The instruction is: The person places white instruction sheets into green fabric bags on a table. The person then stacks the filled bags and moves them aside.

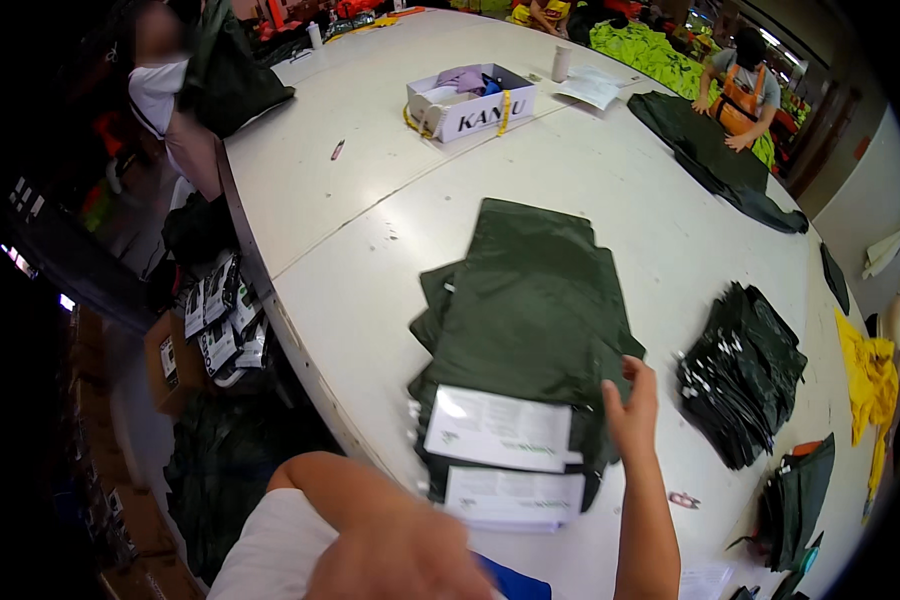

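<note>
A stack of folded dark green garments [530,300] lies on the white table in front of me, its layers fanned unevenly at the left side. Across its near end rest two white printed sheets, an upper sheet [498,428] and a lower sheet [515,494]. At the stack's right edge is my right hand [634,408], thumb and fingers apart, with nothing visible in it. My left hand [395,550] is close to the camera at the lower edge, short of the sheets. Motion smears its fingers, so its grip is unclear.
A pile of dark green bundles [742,375] sits to the right, near a small thread snipper [683,499]. A white box [470,105] stands farther back. Co-workers handle dark garments at the far right and far left. Beyond the left edge is a carton [170,365] with packets.
</note>
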`<control>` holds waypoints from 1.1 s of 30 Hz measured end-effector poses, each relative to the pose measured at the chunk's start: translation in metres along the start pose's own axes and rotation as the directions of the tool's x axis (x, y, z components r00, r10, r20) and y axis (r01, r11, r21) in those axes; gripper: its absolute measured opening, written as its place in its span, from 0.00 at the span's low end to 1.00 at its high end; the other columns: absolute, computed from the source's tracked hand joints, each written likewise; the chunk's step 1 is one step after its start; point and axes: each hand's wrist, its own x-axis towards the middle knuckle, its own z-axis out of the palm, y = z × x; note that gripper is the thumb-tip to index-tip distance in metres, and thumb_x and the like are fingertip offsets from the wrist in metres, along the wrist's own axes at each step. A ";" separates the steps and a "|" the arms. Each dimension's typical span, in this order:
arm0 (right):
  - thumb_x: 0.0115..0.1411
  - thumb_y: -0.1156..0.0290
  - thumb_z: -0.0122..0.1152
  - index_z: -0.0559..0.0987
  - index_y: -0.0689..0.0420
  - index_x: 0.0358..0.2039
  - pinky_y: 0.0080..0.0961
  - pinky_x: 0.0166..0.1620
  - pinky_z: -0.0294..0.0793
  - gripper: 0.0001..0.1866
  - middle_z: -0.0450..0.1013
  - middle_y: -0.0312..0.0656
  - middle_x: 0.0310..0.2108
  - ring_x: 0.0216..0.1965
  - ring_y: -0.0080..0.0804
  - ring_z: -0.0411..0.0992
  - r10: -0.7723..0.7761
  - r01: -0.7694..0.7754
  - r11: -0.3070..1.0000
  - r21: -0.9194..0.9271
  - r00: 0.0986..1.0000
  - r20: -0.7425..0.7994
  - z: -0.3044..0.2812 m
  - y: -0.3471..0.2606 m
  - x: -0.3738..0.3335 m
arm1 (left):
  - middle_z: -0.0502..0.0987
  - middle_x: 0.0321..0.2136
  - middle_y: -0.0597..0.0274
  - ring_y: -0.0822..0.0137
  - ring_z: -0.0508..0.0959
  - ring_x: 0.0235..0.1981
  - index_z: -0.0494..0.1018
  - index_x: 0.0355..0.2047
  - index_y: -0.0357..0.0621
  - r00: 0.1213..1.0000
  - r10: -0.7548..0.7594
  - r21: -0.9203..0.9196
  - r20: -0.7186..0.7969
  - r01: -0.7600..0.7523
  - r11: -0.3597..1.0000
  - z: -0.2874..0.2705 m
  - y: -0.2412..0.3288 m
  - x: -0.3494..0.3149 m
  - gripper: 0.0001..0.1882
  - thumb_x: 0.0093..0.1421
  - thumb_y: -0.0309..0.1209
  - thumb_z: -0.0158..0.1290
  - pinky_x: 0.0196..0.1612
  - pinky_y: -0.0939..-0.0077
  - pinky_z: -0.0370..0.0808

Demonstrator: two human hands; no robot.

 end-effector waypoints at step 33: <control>0.59 0.44 0.44 0.60 0.59 0.60 0.63 0.63 0.36 0.37 0.52 0.55 0.62 0.65 0.62 0.46 0.104 0.092 0.798 -0.596 0.953 0.286 0.227 -0.042 0.086 | 0.73 0.32 0.63 0.60 0.74 0.36 0.73 0.27 0.44 0.657 -0.752 0.973 -0.056 0.205 0.106 -0.531 -0.180 -0.166 0.12 0.43 0.28 0.64 0.51 0.58 0.70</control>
